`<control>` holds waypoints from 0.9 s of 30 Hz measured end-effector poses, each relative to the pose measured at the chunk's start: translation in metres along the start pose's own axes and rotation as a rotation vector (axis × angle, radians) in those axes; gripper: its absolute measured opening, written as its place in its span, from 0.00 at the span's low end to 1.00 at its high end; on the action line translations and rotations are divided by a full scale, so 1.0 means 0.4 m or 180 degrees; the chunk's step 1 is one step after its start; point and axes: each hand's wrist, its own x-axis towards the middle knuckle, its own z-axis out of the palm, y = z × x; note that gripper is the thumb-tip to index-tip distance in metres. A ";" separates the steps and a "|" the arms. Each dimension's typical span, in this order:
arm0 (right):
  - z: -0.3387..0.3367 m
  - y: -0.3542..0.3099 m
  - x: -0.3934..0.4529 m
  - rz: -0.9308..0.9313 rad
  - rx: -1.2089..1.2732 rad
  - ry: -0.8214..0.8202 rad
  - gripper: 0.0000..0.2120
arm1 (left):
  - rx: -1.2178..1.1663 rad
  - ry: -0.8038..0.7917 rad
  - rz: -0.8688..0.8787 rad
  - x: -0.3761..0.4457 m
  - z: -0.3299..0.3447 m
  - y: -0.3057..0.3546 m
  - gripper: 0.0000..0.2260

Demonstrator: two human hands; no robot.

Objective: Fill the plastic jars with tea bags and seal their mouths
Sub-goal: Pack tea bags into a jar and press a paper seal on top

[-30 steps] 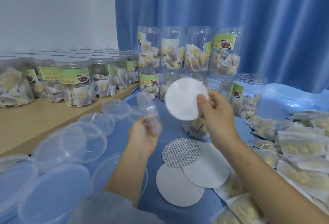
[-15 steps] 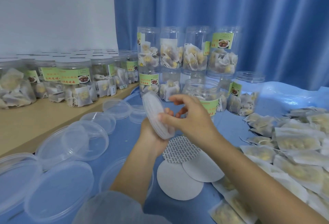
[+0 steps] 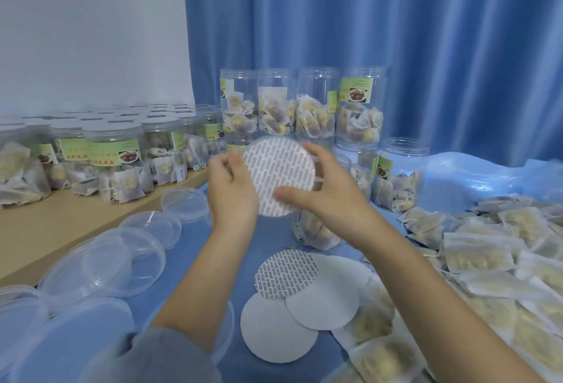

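A round seal disc (image 3: 278,174) with a grey dashed print faces me, held upright at chest height. My left hand (image 3: 233,189) grips its left edge and my right hand (image 3: 327,192) pinches its right and lower edge. Whether a clear lid sits around the disc I cannot tell. Behind and below the disc stands an open jar of tea bags (image 3: 315,230), mostly hidden by my right hand. Three more seal discs (image 3: 320,300) lie overlapping on the blue cloth in front of me. Loose tea bags (image 3: 487,260) are heaped at the right.
Clear plastic lids (image 3: 128,257) lie scattered at the left front. Lidded jars (image 3: 112,163) fill a wooden shelf on the left. Open jars of tea bags (image 3: 316,108) are stacked at the back against a blue curtain (image 3: 396,32).
One second ago my right hand held the disc alone, white side up, and my left held a clear lid. The hands came together, and now both hold the disc with its printed side facing me.
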 end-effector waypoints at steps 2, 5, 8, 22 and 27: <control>-0.032 0.001 0.006 -0.0386 -0.1003 0.0176 0.43 | -0.0118 -0.0213 -0.0006 0.004 0.032 0.041 0.10; -0.087 -0.004 0.007 -0.0512 -0.1234 0.0156 0.50 | -0.0370 -0.0692 -0.0078 -0.016 0.084 0.092 0.09; -0.144 0.003 0.003 -0.0367 -0.1315 0.0324 0.45 | -0.0395 -0.0855 0.0074 -0.053 0.137 0.110 0.07; -0.250 0.102 0.003 0.0375 -0.0385 0.1026 0.57 | 0.0566 -0.0482 0.0341 -0.070 0.206 -0.082 0.38; -0.222 0.100 0.006 0.0467 -0.0640 0.0907 0.56 | 0.0734 -0.1189 -0.0494 -0.076 0.218 -0.176 0.59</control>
